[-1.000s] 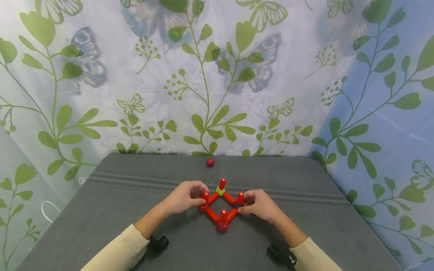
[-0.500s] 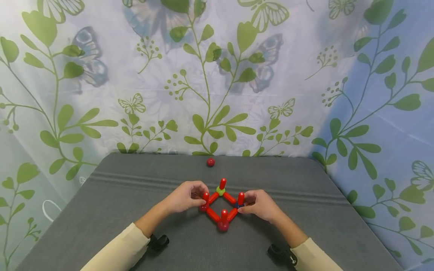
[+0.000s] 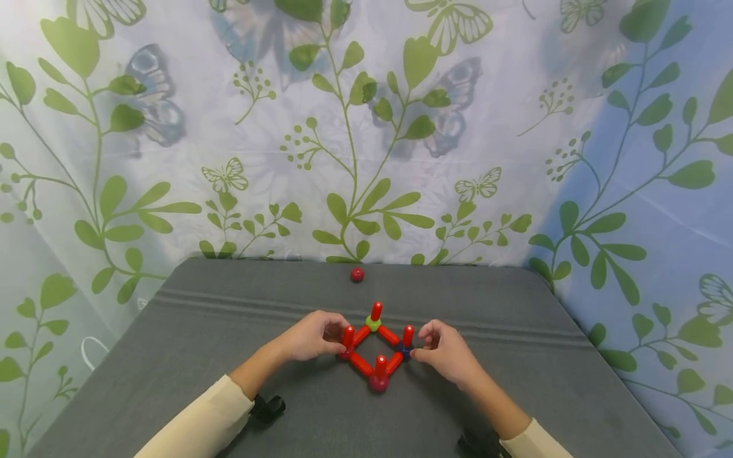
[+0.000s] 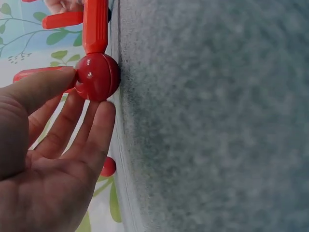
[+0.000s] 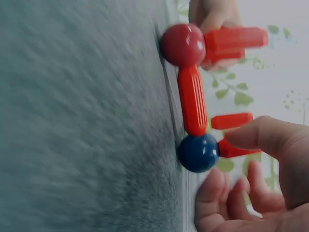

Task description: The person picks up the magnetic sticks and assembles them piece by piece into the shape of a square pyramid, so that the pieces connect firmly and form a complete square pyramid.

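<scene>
A diamond of red rods [image 3: 361, 365] joined by balls lies on the grey table, with a short red rod standing up at each corner. My left hand [image 3: 312, 336] holds the left corner's red ball [image 4: 96, 77] between thumb and fingertips. At the opposite corner, my right hand [image 3: 449, 353] is beside the dark blue ball [image 5: 198, 152]. Its fingers are spread away from that ball, and its thumb [image 5: 256, 134] overlaps the upright rod in the right wrist view; contact is unclear. The far corner has a lime green ball [image 3: 373, 324], the near one a red ball [image 3: 378, 382].
A loose red ball [image 3: 357, 274] sits near the back edge of the grey table [image 3: 246, 286]. Behind it hangs a curtain [image 3: 229, 127] printed with leaves and butterflies. Black wrist straps [image 3: 267, 408] are at the forearms.
My right hand has loosened from the blue ball corner, its fingers lifting and drawing slightly right. The left hand and the frame stay nearly in place; the head view has shifted a little.
</scene>
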Motion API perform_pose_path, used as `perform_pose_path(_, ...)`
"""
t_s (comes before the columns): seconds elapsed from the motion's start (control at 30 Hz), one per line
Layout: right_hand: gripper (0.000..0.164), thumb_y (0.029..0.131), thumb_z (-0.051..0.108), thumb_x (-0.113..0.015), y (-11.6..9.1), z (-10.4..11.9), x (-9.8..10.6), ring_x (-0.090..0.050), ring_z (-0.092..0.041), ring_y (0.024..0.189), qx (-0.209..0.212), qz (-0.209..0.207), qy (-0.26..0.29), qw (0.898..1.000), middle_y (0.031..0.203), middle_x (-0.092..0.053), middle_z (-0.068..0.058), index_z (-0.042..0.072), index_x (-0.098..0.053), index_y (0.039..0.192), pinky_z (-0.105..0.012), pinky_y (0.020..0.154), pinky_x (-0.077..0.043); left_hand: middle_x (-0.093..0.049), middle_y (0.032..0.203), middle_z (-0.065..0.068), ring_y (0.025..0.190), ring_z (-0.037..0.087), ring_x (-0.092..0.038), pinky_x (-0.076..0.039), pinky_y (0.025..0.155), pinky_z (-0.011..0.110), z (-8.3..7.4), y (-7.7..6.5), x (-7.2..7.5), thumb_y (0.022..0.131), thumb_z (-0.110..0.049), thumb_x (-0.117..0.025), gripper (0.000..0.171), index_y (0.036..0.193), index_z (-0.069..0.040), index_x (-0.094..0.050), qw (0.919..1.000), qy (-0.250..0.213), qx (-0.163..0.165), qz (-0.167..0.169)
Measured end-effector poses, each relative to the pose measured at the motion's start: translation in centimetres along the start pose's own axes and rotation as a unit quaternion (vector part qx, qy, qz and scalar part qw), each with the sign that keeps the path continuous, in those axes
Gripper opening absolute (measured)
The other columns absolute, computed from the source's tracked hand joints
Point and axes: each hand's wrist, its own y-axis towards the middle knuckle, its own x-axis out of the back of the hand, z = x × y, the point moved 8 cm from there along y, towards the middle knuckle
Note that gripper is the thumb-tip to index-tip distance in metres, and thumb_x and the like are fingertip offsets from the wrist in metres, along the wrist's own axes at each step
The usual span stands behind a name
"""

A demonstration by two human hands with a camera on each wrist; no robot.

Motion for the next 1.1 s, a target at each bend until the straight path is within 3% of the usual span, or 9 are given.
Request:
perform_pose_path(0.1,0.027,0.082,0.009,-0.083,-1.3,0.4,-1.6,-0.062,-0.016,0.070,0.017,0.074,0.035,0.997,0.082,-0.064,-0.004,-0.001,-0.062,0.096,-0.028,0.061,-0.056,-0.074,0.100,-0.002,0.098,0.014,-0.070,-0.058,0.091,0.032,0.2,-0.2,-0.1,0.089,-0.008,-0.079,0.020,0.107,-0.014,-0.072,1.0000,0.007,0.006,0.003)
perform_pose_path(0.2,0.031,0.083,0.009,-0.083,-2.5,1.0,-3.5,-0.071,-0.019,0.079,0.037,0.159,0.083,0.983,0.092,-0.072,-0.012,-0.005,-0.065,0.105,-0.029,0.068,-0.060,-0.074,0.098,-0.003,0.095,0.012,-0.070,-0.058,0.088,0.029,0.2,-0.4,-0.2,0.089,-0.009,-0.080,0.020,0.106,-0.016,-0.073,0.9998,0.019,0.011,-0.004)
perform_pose_path(0.27,0.037,0.084,0.010,-0.083,-3.0,1.2,-4.4,-0.073,-0.021,0.087,0.040,0.189,0.105,0.976,0.101,-0.073,-0.016,-0.004,-0.065,0.113,-0.028,0.073,-0.060,-0.074,0.097,-0.004,0.093,0.011,-0.069,-0.057,0.085,0.027,0.1,-0.7,-0.2,0.088,-0.010,-0.080,0.020,0.106,-0.016,-0.073,0.9995,0.026,0.013,-0.011)
perform_pose_path(0.4,0.041,0.082,0.011,-0.086,-2.9,1.3,-4.6,-0.074,-0.022,0.091,0.039,0.173,0.107,0.978,0.106,-0.073,-0.017,-0.001,-0.066,0.116,-0.026,0.075,-0.060,-0.070,0.090,-0.005,0.085,0.010,-0.067,-0.055,0.078,0.025,-0.3,-1.3,-0.7,0.086,-0.011,-0.082,0.021,0.103,-0.017,-0.072,0.9993,0.030,0.012,-0.020)
perform_pose_path(0.63,0.033,0.082,0.018,-0.088,-2.3,1.2,-3.9,-0.072,-0.019,0.084,0.062,0.130,0.047,0.988,0.098,-0.075,-0.009,0.006,-0.071,0.107,-0.026,0.070,-0.059,-0.064,0.082,-0.007,0.078,0.007,-0.063,-0.053,0.073,0.023,-1.1,-2.0,-1.9,0.084,-0.014,-0.085,0.021,0.098,-0.017,-0.069,0.9991,0.034,0.004,-0.023)
perform_pose_path(0.93,0.025,0.083,0.020,-0.086,-2.2,1.8,-3.0,-0.069,-0.016,0.082,0.092,0.102,0.001,0.991,0.093,-0.076,-0.005,0.010,-0.074,0.101,-0.026,0.066,-0.056,-0.066,0.082,-0.007,0.076,0.006,-0.061,-0.053,0.071,0.022,-2.4,-2.2,-2.6,0.084,-0.015,-0.085,0.020,0.097,-0.017,-0.070,0.9993,0.032,-0.007,-0.019)
perform_pose_path(1.1,0.026,0.081,0.021,-0.088,-2.2,2.4,-2.4,-0.068,-0.013,0.079,0.117,0.076,0.011,0.990,0.091,-0.075,-0.004,0.010,-0.075,0.101,-0.025,0.070,-0.057,-0.069,0.086,-0.009,0.080,0.007,-0.064,-0.056,0.075,0.022,-2.6,-2.3,-2.4,0.086,-0.018,-0.084,0.018,0.098,-0.021,-0.071,0.9993,0.013,-0.007,-0.033)
